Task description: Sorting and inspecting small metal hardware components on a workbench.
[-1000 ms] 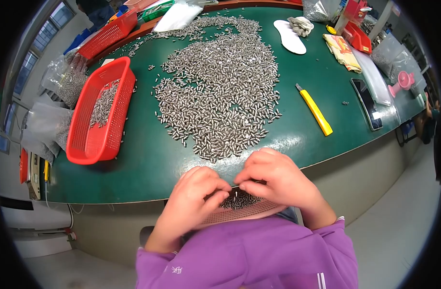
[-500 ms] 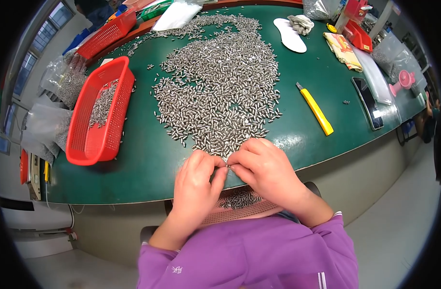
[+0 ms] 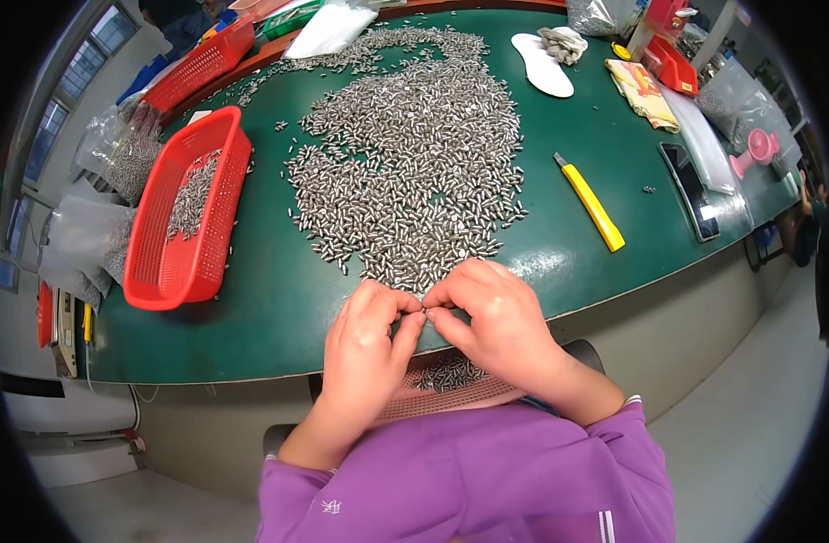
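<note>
At the near edge of the table, my left hand (image 3: 365, 344) and my right hand (image 3: 498, 317) meet fingertip to fingertip, both closed in a pinch. Between them is a small silvery metal part (image 3: 424, 311), mostly covered by the fingers. Just beyond my fingertips spreads a large heap of small bullet-shaped metal parts (image 3: 414, 172). Below my wrists, a pink perforated basket (image 3: 446, 399) sits at my lap with more metal parts (image 3: 452, 373) inside.
On the green table (image 3: 559, 199), a red basket (image 3: 136, 271) with metal parts stands left. Rightward lie a yellow utility knife (image 3: 595, 208), a phone (image 3: 690, 192), a white insole (image 3: 541, 68) and a glove (image 3: 564, 43). Filled plastic bags (image 3: 89, 226) crowd the left edge.
Both hands stay together at the same spot, with only a slight shift of the fingers around the small part. The whole view has moved a little.
</note>
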{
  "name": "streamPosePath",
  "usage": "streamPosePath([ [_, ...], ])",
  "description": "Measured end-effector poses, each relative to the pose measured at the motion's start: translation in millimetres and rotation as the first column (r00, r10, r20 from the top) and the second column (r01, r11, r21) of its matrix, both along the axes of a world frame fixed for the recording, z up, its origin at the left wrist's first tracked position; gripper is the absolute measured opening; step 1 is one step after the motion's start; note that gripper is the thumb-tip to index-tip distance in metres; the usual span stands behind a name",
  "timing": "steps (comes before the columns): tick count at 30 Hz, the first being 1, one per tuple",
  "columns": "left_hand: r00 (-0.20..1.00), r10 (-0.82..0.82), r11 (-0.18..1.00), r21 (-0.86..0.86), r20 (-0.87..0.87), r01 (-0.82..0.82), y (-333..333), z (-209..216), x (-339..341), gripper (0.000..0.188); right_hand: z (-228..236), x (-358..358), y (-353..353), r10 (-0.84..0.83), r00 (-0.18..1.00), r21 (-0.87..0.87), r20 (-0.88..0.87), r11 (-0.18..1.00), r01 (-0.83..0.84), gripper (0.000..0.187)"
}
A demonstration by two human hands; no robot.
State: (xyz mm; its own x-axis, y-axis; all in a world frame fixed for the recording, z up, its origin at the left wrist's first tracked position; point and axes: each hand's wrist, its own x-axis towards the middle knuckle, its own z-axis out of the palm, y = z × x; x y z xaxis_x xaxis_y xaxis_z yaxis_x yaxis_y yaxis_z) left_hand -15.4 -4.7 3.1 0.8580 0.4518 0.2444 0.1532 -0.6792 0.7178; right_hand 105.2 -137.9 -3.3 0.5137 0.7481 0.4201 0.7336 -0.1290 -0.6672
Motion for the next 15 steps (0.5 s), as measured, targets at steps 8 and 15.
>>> streamPosePath([
  [8, 1.000, 0.005, 1.000, 0.000, 0.014, -0.005, -0.9, -2.7, -3.0, 0.013, 4.7, -4.5, -0.8, 0.003, 0.999, -0.021, 0.037, 1.000, -0.003, 0.012],
  [15, 0.998, -0.005, 1.000, 0.028, 0.060, 0.004, -1.9, -5.3, -6.8, 0.014, 3.2, -6.0, 1.4, 0.040, 0.999, -0.028, 0.020, 0.999, -0.040, 0.012],
])
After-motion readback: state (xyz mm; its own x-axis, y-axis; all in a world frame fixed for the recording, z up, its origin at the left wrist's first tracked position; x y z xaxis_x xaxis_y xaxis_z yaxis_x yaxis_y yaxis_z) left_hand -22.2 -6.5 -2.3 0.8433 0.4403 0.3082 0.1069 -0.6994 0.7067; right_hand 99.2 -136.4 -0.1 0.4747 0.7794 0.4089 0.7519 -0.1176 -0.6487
